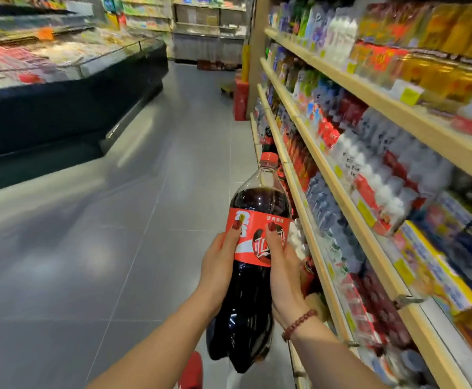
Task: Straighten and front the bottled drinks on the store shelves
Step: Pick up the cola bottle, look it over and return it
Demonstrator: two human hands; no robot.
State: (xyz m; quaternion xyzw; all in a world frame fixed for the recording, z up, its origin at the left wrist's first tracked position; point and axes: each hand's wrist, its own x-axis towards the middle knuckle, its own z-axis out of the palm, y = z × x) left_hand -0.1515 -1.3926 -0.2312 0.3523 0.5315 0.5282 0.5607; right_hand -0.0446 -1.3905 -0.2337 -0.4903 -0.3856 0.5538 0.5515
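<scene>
Below and to the left of the grip spreads a floor (117, 262) of large smooth grey tiles, faintly glossy. Just to the right of the grip runs tall shelving (369, 95) with pale wood-toned front edges and small yellow tags, its tiers packed with bottled drinks (369, 153) and cartons, most of them blurred. Far to the left and beyond the grip stands a dark-bodied open chiller case (60, 113) with a glass rim.

Between the two hands, out in the aisle and off the shelves, is a large cola bottle (257, 203): clear plastic, rounded shoulders, dark liquid, lobed base, tilted with its neck away from the person. The left hand (218, 265) wraps its left flank and the right hand (285, 279) its right flank, each curled round the bottle, thumbs with red nails lying on the red wrap-around label (254, 219). Under the grip shows a red shoe (191, 369). A bracelet (299, 322) of round dark-red beads circles the right wrist. Above the grip sits the ribbed red screw cap (268, 158).
</scene>
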